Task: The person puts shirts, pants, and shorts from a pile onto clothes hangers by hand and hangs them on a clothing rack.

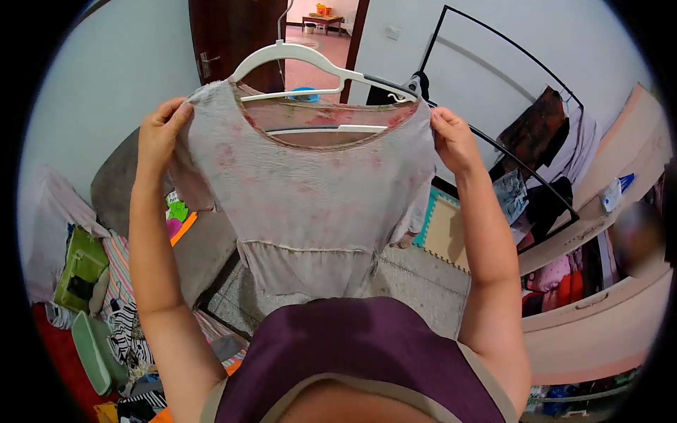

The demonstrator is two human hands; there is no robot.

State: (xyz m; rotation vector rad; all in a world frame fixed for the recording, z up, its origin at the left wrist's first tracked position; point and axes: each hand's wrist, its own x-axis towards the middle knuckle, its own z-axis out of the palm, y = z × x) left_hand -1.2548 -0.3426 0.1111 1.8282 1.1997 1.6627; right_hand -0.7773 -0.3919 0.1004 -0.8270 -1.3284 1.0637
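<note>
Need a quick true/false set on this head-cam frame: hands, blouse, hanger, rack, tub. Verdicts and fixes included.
1. The left hand grips the blouse near a shoulder. True.
2. The right hand is empty. False: it grips the blouse near the other shoulder.
3. The hanger is apart from the blouse. False: it sits in the neck opening.
4. Clothes hang on the black rack. True.
5. The tub is red. False: it is green.

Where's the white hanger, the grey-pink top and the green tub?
White hanger [289, 52], head view: its upper arch.
Grey-pink top [305, 185], head view: its front.
Green tub [92, 352], head view: its wall.
</note>
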